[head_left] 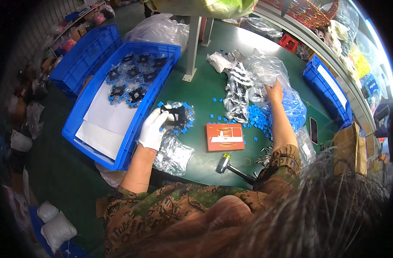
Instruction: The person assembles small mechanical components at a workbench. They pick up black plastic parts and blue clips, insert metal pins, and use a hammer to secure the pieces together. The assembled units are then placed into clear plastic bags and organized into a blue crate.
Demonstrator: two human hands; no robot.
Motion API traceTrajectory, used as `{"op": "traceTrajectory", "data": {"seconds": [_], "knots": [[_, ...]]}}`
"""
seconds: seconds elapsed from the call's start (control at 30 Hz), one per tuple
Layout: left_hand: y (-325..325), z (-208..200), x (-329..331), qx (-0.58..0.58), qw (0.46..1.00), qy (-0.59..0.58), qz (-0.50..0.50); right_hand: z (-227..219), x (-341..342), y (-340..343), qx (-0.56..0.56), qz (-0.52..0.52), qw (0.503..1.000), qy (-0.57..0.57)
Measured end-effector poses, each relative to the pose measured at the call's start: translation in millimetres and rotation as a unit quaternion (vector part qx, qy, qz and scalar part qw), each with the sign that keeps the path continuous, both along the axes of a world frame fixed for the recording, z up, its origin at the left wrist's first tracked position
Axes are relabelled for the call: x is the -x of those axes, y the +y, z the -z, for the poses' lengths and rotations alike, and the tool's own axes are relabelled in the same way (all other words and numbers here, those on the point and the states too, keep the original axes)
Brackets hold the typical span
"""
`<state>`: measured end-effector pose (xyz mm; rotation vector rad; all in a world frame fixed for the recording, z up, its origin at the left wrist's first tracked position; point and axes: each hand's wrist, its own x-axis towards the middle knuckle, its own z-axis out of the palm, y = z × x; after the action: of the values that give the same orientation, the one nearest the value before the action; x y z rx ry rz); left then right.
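My left hand [152, 128], in a white glove, grips a black flat part [175, 116] with blue clips round its edge, partly wrapped in clear film. It is held over the green table, just right of the blue crate. My bare right hand [274, 91] reaches far forward, its fingers bent against a clear plastic bag [265, 69]; the fingertips are partly lost in the film. Left of that bag lies a row of black parts in clear wrap [238, 92]. Small blue clips [258, 118] are heaped beside my right forearm. Crumpled clear bags [174, 155] lie below my left hand.
A blue crate [95, 148] at left holds wrapped black parts [136, 94] and white sheets. On the green table [200, 165] are a red-brown box [225, 137], a hammer [236, 169], metal screws [264, 158] and a phone [313, 130]. A white post [193, 49] rises beyond; a blue bin [327, 88] stands right.
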<state>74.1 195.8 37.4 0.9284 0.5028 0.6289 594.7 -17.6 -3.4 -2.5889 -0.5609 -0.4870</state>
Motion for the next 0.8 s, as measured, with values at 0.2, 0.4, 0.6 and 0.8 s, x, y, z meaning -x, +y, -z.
{"op": "traceTrajectory", "data": {"seconds": [0.2, 0.4, 0.6, 0.8], "knots": [[-5.6, -7.8, 8.2, -0.012, 1.0, 0.023, -0.004, 1.3, -0.5, -7.1, 0.072, -0.007, 0.994, 0.081], [-3.8, -0.8, 13.3, 0.023, 1.0, -0.015, -0.014, 2.5, 4.5, -10.2, -0.126, -0.004, 0.98, -0.153], [0.3, 12.3, 7.6, -0.015, 0.999, 0.024, -0.018, 7.5, -8.9, -8.6, 0.018, 0.017, 0.999, -0.045], [1.0, 24.1, 5.9, -0.136, 0.99, 0.011, -0.03, -1.7, 6.0, -10.3, 0.137, 0.013, 0.989, 0.045]]}}
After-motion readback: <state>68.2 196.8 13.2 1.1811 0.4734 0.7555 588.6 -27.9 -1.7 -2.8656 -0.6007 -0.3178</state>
